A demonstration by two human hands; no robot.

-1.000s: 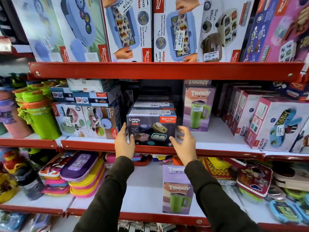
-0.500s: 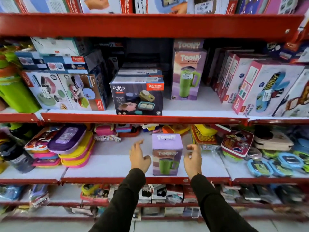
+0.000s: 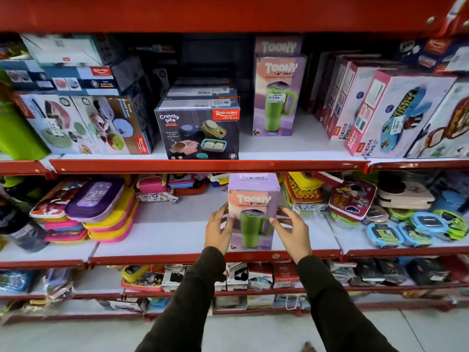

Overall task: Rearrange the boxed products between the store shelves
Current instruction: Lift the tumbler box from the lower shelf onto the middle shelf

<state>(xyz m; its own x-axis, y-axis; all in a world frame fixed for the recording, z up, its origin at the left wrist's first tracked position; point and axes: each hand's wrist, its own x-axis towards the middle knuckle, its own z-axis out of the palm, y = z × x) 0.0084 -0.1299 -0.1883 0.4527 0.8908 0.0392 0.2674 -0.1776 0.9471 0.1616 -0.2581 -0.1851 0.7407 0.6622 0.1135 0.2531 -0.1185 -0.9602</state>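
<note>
Head view: left hand (image 3: 218,228) and right hand (image 3: 291,231), fingers spread, flank the Toony tumbler box (image 3: 252,212) between them, seemingly to grasp it

A single wide-angle view from a camera worn on the person's head, facing forward and tilted down at red store shelves (image 3: 208,165) close ahead. The shelving fills the frame from the top edge to near the bottom, its lines bowing toward the corners. Both sleeved arms enter from the bottom centre, reaching away from the lens. Pale floor (image 3: 101,336) shows along the bottom edge. No second view overlaps this one.
</note>
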